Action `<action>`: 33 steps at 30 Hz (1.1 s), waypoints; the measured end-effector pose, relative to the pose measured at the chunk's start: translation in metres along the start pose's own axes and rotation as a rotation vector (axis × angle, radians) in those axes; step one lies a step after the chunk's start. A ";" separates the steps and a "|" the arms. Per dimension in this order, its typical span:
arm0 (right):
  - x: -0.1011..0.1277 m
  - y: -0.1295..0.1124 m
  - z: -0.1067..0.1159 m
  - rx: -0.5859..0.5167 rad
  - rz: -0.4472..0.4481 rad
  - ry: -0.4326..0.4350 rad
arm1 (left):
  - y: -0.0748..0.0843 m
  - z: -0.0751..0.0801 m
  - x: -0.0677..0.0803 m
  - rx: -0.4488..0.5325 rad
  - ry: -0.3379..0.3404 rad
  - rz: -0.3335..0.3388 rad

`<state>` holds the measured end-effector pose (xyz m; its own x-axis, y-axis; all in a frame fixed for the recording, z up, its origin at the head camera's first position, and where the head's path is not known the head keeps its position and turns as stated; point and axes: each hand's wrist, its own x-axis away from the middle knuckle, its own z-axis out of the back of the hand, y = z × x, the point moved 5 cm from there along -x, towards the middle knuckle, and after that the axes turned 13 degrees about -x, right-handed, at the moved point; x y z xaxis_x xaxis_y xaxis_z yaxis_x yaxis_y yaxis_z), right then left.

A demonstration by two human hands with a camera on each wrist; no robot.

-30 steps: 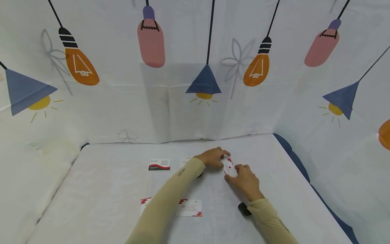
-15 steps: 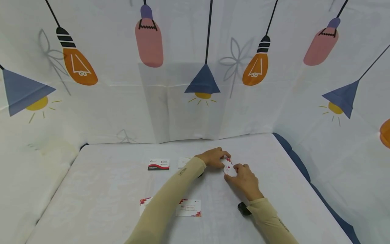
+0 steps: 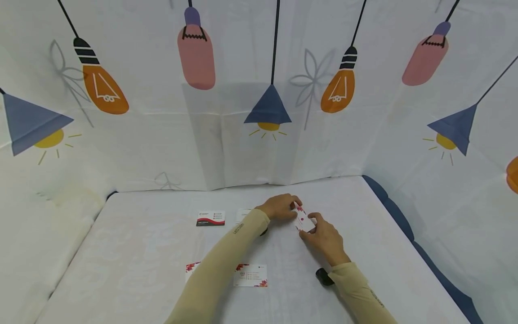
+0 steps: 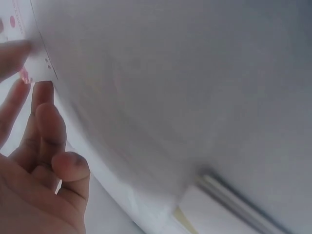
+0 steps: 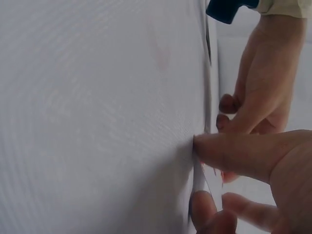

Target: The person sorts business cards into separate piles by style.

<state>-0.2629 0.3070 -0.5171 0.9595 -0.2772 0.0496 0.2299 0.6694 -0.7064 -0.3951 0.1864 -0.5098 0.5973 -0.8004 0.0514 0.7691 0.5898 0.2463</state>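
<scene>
A small white card with red marks [image 3: 302,220] is held between both hands above the white table [image 3: 133,243]. My left hand [image 3: 280,207] pinches its far end and my right hand [image 3: 323,237] pinches its near end. The card is tilted up off the cloth. In the left wrist view the card's edge [image 4: 19,29] shows by my curled fingers [image 4: 48,131]. The right wrist view shows my thumb [image 5: 243,151] pressed on the card's edge [image 5: 199,178], with the left hand [image 5: 263,97] beyond.
A card with a red and black band [image 3: 211,218] lies at the back left, with another white card [image 3: 243,214] partly behind my left forearm. Two white cards with red corners [image 3: 251,275] lie near the front. A patterned curtain [image 3: 259,90] surrounds the table.
Both hands have lifted the card slightly and tilted it; the hands shifted a little toward the back. The other cards have not moved.
</scene>
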 end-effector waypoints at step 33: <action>-0.044 -0.024 0.020 -0.178 0.203 0.034 | -0.042 0.034 0.036 0.221 0.141 0.179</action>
<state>-0.3077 0.3173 -0.4882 0.9763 -0.1750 -0.1270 -0.0014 0.5823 -0.8130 -0.4130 0.1291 -0.4855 0.7562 -0.6541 -0.0182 0.5902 0.6698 0.4505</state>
